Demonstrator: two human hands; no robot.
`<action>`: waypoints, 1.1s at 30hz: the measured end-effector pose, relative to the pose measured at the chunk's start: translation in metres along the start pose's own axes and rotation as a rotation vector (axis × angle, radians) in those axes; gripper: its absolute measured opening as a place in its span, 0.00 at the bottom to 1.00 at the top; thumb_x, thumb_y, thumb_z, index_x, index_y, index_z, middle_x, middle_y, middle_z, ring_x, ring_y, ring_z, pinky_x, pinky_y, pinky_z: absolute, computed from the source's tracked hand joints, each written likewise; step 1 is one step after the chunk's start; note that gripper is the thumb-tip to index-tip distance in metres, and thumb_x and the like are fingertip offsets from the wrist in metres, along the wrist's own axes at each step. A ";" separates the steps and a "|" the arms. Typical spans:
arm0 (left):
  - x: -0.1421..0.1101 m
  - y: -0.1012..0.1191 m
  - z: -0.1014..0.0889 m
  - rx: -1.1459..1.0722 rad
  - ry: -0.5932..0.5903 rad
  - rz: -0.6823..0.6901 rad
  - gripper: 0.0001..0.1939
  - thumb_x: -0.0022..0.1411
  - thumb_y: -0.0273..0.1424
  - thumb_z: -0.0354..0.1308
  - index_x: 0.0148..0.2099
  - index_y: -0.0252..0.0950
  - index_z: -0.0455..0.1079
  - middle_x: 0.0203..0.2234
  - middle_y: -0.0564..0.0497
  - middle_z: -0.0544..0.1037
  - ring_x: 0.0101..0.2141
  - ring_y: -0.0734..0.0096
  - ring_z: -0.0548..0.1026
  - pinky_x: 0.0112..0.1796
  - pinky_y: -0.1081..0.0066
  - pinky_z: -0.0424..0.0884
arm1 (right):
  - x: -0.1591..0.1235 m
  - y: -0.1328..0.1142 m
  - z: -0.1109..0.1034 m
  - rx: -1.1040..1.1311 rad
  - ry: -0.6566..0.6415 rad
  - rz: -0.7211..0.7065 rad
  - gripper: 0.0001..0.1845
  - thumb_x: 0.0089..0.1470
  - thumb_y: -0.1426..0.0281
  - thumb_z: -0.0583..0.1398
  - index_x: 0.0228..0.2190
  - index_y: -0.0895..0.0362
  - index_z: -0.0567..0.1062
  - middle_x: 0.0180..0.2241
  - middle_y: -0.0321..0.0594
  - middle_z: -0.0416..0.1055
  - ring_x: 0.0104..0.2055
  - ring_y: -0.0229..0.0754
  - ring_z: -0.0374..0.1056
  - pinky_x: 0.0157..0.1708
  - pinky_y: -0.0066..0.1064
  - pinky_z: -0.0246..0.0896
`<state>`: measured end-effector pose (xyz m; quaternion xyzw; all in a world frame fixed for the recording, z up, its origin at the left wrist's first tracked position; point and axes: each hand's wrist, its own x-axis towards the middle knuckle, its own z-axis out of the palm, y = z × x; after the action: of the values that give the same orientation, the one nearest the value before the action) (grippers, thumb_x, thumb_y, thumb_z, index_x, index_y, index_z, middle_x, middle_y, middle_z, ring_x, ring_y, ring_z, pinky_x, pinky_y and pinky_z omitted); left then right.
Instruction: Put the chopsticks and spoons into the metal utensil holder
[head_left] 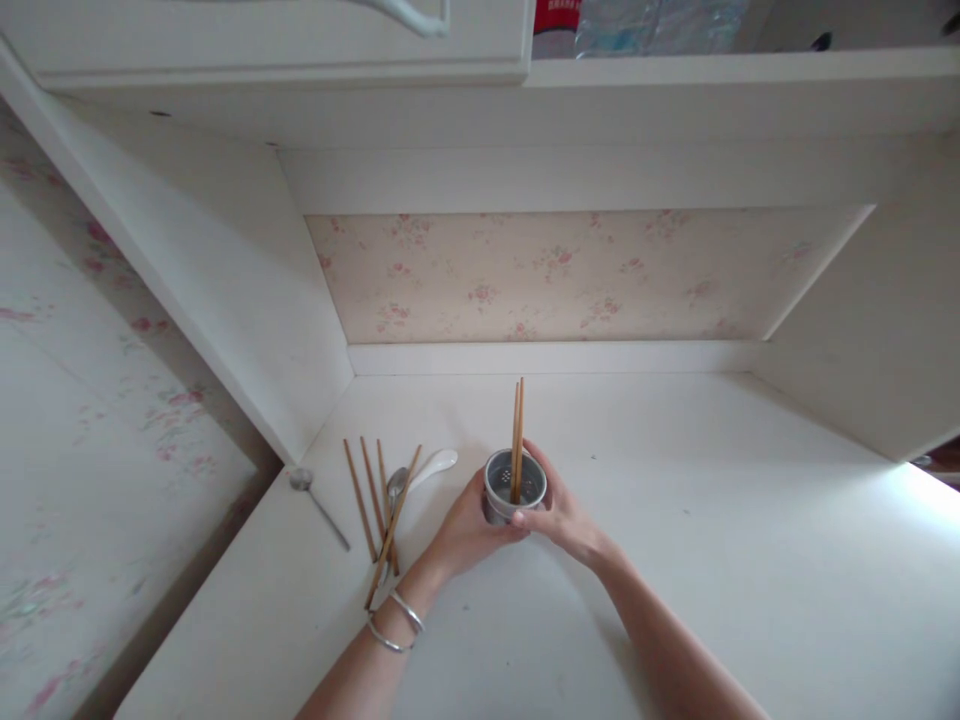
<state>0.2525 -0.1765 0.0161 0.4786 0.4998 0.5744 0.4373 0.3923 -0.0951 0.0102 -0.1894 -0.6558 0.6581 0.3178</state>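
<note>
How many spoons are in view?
3: a metal spoon at far left, a second metal spoon among the loose chopsticks, and a white spoon just right of it.

The left hand [471, 525] and right hand [556, 505] face each other near the middle, fingers curved inward, nearly meeting. Both forearms reach in from the near edge, the left wrist [426, 585] wearing two silver bangles

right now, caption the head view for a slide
Two hands, left and right, hold a metal cup with chopsticks standing in it.
</note>
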 end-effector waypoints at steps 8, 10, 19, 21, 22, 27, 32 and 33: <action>-0.020 -0.005 -0.006 0.324 0.073 0.075 0.37 0.44 0.32 0.68 0.57 0.38 0.62 0.53 0.43 0.69 0.53 0.53 0.66 0.55 0.57 0.60 | 0.006 0.022 -0.001 -0.164 0.030 -0.075 0.41 0.36 0.66 0.72 0.51 0.54 0.63 0.46 0.45 0.71 0.48 0.51 0.67 0.49 0.45 0.61; -0.033 0.005 -0.018 0.456 0.130 0.013 0.39 0.46 0.36 0.67 0.60 0.41 0.59 0.56 0.43 0.67 0.53 0.55 0.67 0.54 0.59 0.61 | 0.006 0.023 -0.001 -0.170 0.038 -0.076 0.42 0.36 0.66 0.72 0.52 0.53 0.63 0.47 0.44 0.70 0.49 0.50 0.66 0.50 0.44 0.60; -0.041 0.039 -0.102 1.250 0.242 -0.293 0.15 0.61 0.43 0.49 0.35 0.39 0.69 0.30 0.50 0.78 0.34 0.63 0.75 0.34 0.70 0.64 | 0.005 0.023 -0.004 -0.167 0.036 -0.043 0.42 0.36 0.66 0.72 0.52 0.52 0.62 0.49 0.43 0.69 0.51 0.51 0.65 0.52 0.45 0.58; -0.039 0.028 -0.113 1.360 0.214 -0.341 0.15 0.60 0.44 0.49 0.36 0.39 0.67 0.29 0.49 0.77 0.33 0.61 0.75 0.32 0.70 0.63 | 0.005 0.025 -0.004 -0.175 0.042 -0.047 0.43 0.36 0.65 0.72 0.52 0.52 0.62 0.49 0.43 0.69 0.51 0.51 0.65 0.52 0.45 0.58; -0.039 0.022 -0.116 1.390 0.198 -0.360 0.15 0.60 0.44 0.49 0.37 0.38 0.67 0.29 0.48 0.77 0.33 0.61 0.75 0.31 0.70 0.62 | 0.005 0.025 -0.004 -0.179 0.044 -0.049 0.43 0.36 0.65 0.72 0.52 0.52 0.62 0.49 0.43 0.69 0.51 0.51 0.65 0.52 0.45 0.58; -0.036 0.006 -0.121 1.441 0.154 -0.415 0.14 0.60 0.40 0.47 0.37 0.38 0.68 0.31 0.45 0.78 0.36 0.57 0.75 0.33 0.69 0.62 | 0.004 0.025 -0.005 -0.166 0.046 -0.052 0.42 0.35 0.65 0.72 0.52 0.52 0.63 0.48 0.43 0.70 0.50 0.51 0.65 0.51 0.45 0.59; -0.031 0.016 -0.120 1.275 0.185 -0.449 0.13 0.58 0.38 0.50 0.34 0.37 0.72 0.32 0.45 0.79 0.38 0.57 0.75 0.36 0.68 0.64 | 0.004 0.021 -0.006 -0.136 0.045 -0.045 0.41 0.36 0.65 0.72 0.51 0.53 0.64 0.47 0.43 0.70 0.50 0.51 0.66 0.51 0.46 0.59; -0.030 0.022 -0.118 1.181 0.201 -0.429 0.13 0.57 0.39 0.51 0.34 0.37 0.72 0.32 0.45 0.79 0.38 0.58 0.75 0.36 0.69 0.65 | 0.004 0.021 -0.006 -0.131 0.046 -0.043 0.41 0.36 0.65 0.72 0.51 0.53 0.64 0.47 0.43 0.70 0.50 0.51 0.66 0.51 0.46 0.59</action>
<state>0.1399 -0.2268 0.0292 0.4721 0.8557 0.1437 0.1557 0.3897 -0.0861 -0.0101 -0.2108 -0.6940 0.6022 0.3335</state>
